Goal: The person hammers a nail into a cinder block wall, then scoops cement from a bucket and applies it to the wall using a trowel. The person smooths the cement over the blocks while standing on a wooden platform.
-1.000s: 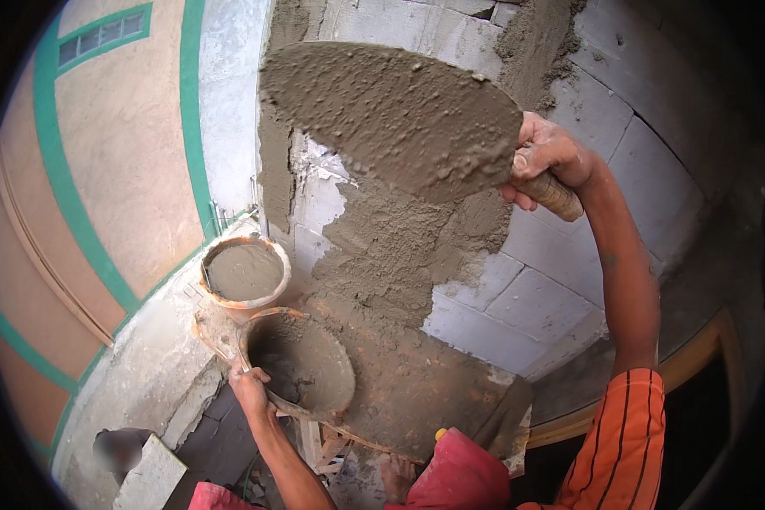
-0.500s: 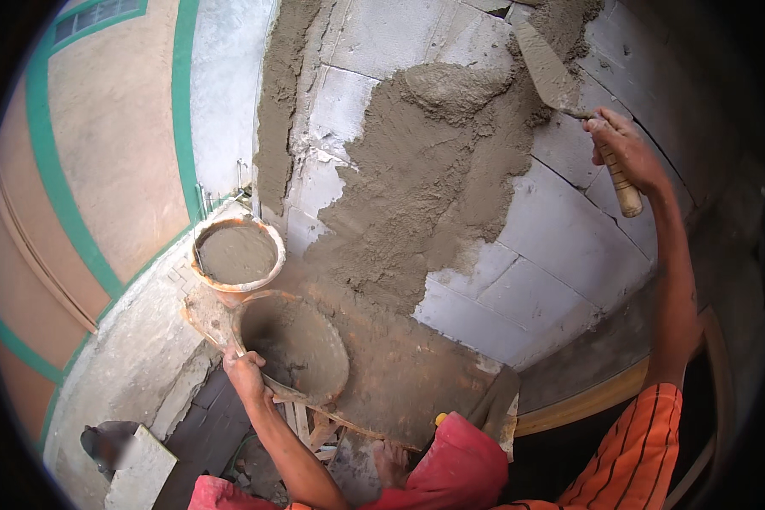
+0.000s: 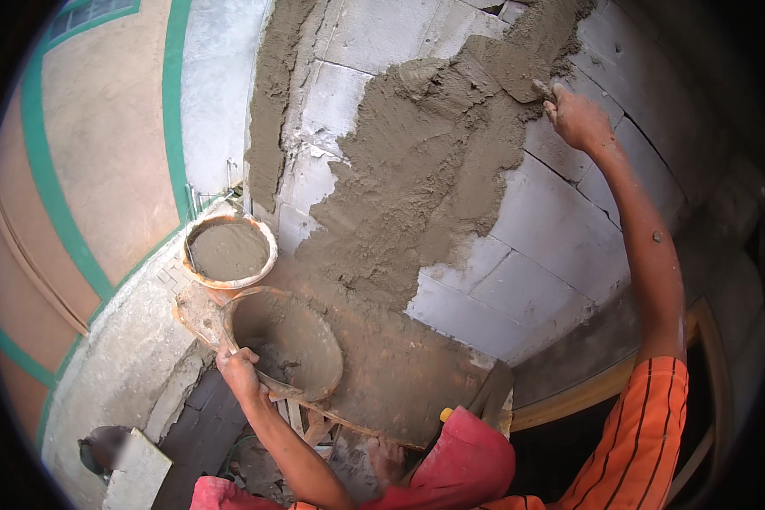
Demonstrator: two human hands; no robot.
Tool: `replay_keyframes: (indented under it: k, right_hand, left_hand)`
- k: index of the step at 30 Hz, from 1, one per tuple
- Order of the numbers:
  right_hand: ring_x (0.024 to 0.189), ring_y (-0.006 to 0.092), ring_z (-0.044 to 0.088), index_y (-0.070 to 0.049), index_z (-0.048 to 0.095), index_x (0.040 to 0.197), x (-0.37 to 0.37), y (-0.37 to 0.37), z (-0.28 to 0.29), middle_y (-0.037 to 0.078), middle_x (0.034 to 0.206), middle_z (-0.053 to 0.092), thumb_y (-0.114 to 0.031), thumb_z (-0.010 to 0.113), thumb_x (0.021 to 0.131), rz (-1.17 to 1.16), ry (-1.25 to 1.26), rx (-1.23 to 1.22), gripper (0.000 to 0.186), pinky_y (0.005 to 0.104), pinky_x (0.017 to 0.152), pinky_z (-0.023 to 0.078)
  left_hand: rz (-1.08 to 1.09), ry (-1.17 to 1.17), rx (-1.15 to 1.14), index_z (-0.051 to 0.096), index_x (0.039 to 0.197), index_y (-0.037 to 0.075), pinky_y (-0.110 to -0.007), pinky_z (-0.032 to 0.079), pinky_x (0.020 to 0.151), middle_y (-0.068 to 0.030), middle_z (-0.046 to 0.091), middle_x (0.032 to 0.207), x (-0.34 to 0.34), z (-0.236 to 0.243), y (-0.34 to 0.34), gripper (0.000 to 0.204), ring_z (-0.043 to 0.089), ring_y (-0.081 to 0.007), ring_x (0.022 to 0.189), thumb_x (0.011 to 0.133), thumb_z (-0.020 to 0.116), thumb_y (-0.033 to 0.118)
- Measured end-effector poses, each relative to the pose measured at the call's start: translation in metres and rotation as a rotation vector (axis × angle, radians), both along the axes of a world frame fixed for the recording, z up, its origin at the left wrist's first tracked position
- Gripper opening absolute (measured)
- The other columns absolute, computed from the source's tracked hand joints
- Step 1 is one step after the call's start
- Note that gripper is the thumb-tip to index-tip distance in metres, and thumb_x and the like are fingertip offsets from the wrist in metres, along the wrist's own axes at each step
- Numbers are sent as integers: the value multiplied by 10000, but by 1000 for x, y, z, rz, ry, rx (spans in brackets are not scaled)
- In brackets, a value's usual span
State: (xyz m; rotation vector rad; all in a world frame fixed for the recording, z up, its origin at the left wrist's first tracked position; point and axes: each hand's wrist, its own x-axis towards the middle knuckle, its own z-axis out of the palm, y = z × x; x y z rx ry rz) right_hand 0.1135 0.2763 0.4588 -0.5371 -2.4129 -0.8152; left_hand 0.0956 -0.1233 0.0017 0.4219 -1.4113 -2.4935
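Wet mortar spread on block wall, upper centre of frame.
Wall part coated; mortar patch uneven, wants firmer, flatter strokes; tilted pan lower left, gripped at rim by left hand; right hand closed round trowel, upper right.

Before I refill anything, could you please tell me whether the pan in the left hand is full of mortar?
No, the tilted pan in the left hand holds only a little mortar.
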Motion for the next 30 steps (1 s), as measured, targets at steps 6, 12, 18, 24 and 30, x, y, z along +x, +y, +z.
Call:
replay_keyframes:
  k: [6, 12, 18, 24, 30]
  right_hand:
    - [976, 418, 611, -23, 537, 1097, 41, 36, 18, 233, 1007, 649, -330, 485, 966, 0, 119, 7, 338, 508, 808, 472]
    - [841, 415, 638, -58, 495, 1064, 13, -35, -41, 218, 906, 660, -374, 455, 974, 140, 79, 33, 330, 505, 726, 496]
    - [843, 425, 650, -59, 481, 1044, -64, -50, -82, 219, 919, 668, -346, 446, 975, 153, -127, 90, 297, 528, 708, 509]
    - [984, 418, 622, -36, 518, 1093, -38, -27, -9, 230, 1009, 658, -329, 443, 980, -3, 29, 7, 323, 523, 830, 482]
    - [968, 441, 598, -18, 557, 1048, 26, 20, -11, 249, 991, 642, -362, 446, 974, -30, 149, -92, 369, 520, 826, 458]
  left_hand:
    - [-9, -34, 25, 553, 1304, -11, -204, 382, 599, -44, 584, 929, 3, 8, 1, 709, 463, -107, 686, 617, 390, -64]
    - [3, -17, 43, 548, 1314, -5, -207, 377, 562, -30, 583, 893, 6, 18, -8, 710, 453, -82, 664, 624, 395, -68]
    - [-89, -20, 17, 551, 1290, -36, -208, 383, 570, -43, 589, 939, 8, 32, 20, 725, 469, -105, 679, 578, 422, -81]
    - [-67, 33, 93, 529, 1302, -35, -210, 398, 642, -55, 574, 959, 7, 29, 3, 725, 489, -116, 744, 585, 425, -65]
    - [-106, 34, 13, 535, 1292, -43, -225, 434, 728, -78, 600, 993, 1, 18, -2, 704, 533, -143, 802, 594, 442, -34]
